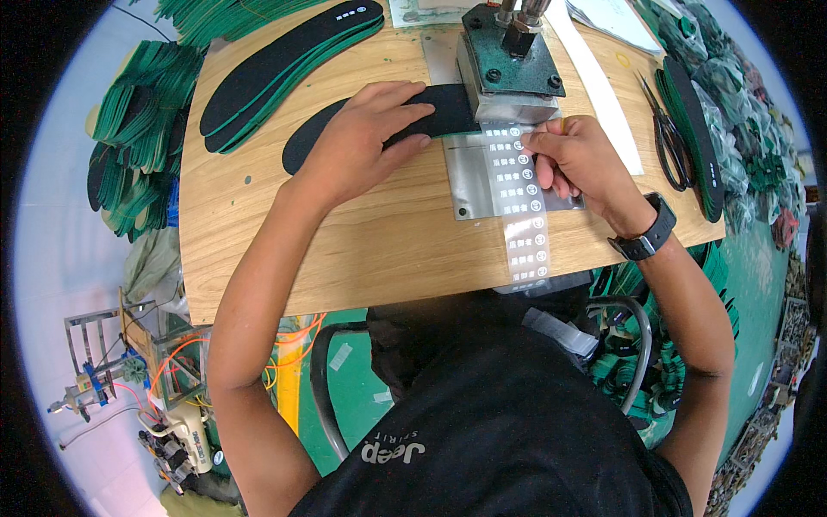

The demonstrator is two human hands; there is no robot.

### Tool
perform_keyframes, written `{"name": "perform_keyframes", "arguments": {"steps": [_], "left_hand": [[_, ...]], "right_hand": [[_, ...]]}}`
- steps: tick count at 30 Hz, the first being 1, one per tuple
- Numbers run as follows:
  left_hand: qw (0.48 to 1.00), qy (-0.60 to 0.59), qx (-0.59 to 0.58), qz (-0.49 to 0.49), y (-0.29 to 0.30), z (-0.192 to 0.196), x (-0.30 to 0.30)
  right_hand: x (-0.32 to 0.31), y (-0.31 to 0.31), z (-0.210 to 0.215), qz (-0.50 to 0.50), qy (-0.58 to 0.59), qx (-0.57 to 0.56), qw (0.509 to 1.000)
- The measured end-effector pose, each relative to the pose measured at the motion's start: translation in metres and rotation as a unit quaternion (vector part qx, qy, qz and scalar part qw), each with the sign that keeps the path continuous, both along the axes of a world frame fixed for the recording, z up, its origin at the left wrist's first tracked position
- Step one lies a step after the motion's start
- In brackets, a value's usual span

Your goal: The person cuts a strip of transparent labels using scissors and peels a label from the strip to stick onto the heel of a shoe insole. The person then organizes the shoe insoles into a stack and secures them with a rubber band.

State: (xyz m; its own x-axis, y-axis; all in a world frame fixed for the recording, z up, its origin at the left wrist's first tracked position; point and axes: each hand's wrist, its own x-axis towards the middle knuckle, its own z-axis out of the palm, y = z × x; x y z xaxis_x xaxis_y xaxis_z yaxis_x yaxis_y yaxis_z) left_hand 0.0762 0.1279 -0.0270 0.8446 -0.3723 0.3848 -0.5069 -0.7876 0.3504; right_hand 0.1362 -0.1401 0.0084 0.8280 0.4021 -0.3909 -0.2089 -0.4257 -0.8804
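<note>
A black insole [319, 131] lies on the wooden table, its right end reaching under the metal head of a heat press [510, 82]. My left hand [379, 129] rests flat across the insole with its fingers spread. Below the press head, a clear strip of transfer labels [519, 211] with white print runs over the metal base plate [469, 172] and down to the table's front edge. My right hand [575, 159], a black watch on its wrist, pinches the strip's right edge between thumb and finger, close under the head. The head hides the insole's tip.
Stacked insoles [289, 73] lie at the table's back left. Black scissors [668, 142] and more insoles [692, 138] sit at the right edge, beside a white strip [603, 95]. Green insole piles [142, 112] stand left of the table; plastic-wrapped bundles [719, 95] are at right.
</note>
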Motion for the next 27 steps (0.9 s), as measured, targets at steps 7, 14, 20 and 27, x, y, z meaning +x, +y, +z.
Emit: {"name": "perform_keyframes", "arguments": {"steps": [7,14,20,27], "left_hand": [[1.0,0.002,-0.006,-0.001,-0.001,-0.001,0.0],[1.0,-0.002,0.017,-0.003,-0.002,0.0,0.0],[1.0,0.001,0.017,-0.015,-0.001,0.002,-0.001],[0.998,0.021,0.063,-0.019,-0.005,0.007,-0.006]], "right_hand": [[-0.001,-0.002,-0.002,0.004,-0.001,0.011,1.0],[-0.003,-0.003,0.0,0.001,0.002,-0.003,1.0],[-0.003,-0.006,-0.002,0.005,-0.002,-0.002,1.0],[-0.008,-0.012,0.001,0.019,-0.029,0.031,0.999]]}}
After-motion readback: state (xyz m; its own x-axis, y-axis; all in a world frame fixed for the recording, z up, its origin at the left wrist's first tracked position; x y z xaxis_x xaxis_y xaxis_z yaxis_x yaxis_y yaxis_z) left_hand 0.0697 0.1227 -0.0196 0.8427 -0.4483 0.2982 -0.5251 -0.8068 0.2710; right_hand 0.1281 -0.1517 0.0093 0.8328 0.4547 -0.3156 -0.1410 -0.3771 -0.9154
